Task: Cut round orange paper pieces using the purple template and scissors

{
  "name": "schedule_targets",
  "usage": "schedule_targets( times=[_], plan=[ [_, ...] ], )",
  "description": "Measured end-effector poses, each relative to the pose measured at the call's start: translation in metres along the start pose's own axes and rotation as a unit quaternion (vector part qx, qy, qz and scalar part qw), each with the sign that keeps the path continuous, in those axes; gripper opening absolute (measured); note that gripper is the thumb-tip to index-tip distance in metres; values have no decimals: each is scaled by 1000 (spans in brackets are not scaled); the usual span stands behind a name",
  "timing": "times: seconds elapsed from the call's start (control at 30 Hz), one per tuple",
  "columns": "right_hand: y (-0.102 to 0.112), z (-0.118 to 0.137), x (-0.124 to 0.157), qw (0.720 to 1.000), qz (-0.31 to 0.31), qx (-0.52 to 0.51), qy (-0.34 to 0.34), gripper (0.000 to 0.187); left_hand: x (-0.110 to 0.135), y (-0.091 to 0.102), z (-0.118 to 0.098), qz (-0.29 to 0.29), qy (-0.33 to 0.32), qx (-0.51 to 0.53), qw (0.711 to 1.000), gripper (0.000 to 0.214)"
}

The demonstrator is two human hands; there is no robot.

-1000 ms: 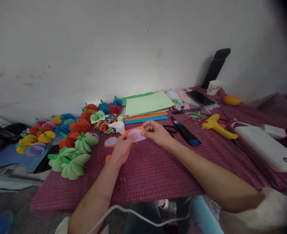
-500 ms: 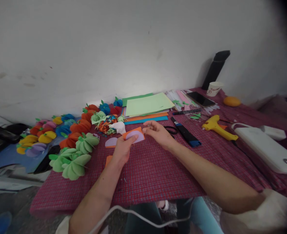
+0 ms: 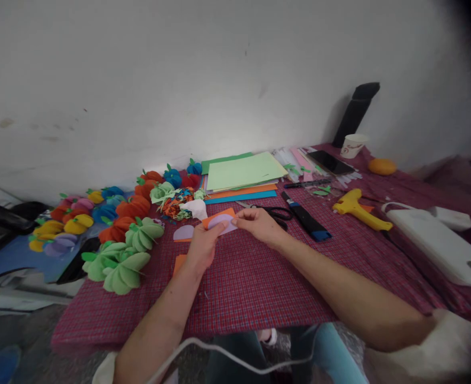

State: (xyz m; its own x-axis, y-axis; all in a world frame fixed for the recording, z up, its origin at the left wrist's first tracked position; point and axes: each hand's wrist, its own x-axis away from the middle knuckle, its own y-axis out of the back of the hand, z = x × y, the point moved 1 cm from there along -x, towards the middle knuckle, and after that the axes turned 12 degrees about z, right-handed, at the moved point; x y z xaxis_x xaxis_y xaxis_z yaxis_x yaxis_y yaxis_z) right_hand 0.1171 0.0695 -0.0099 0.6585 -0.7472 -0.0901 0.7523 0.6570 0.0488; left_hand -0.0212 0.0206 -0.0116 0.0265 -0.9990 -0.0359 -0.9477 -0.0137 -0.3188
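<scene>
Between my hands is a purple half-round piece of paper (image 3: 220,219) lying against an orange piece of paper (image 3: 228,212). My left hand (image 3: 204,244) is closed on both, its thumb pressing the purple one. With thumb and fingertips together, my right hand (image 3: 260,226) pinches the right end of the purple paper. Another purple half-round (image 3: 183,232), with orange under its edge, lies left of my hands. A further orange paper piece (image 3: 179,262) is partly hidden by my left wrist. Scissors (image 3: 277,212) lie just behind my right hand.
Several paper pumpkins (image 3: 135,207) crowd the left side. Paper scraps (image 3: 177,205) and stacked coloured sheets (image 3: 245,172) are at the back. To the right are a black-and-blue case (image 3: 305,216), yellow glue gun (image 3: 357,208), phone (image 3: 330,162), cup (image 3: 353,145) and white power bank (image 3: 435,242).
My right hand has come down and slightly left, its fingers now closing on the purple paper's right end. The scissors show more. My left hand keeps its hold.
</scene>
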Motion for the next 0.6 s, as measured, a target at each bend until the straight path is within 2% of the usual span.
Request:
schedule_targets(
  times=[0.17,0.27,0.43,0.6],
  plan=[
    [2,-4,-1,1000,-17,11,17,19,-1,3,1,-1,16,4,1000,21],
    [4,-4,-1,999,-24,28,27,20,-1,5,-5,-17,32,53,998,18],
    [4,-2,0,999,-32,31,24,21,0,5,-17,-29,21,138,990,19],
    [4,-1,0,999,-31,27,31,20,-1,5,-10,8,26,82,996,17]
  ],
)
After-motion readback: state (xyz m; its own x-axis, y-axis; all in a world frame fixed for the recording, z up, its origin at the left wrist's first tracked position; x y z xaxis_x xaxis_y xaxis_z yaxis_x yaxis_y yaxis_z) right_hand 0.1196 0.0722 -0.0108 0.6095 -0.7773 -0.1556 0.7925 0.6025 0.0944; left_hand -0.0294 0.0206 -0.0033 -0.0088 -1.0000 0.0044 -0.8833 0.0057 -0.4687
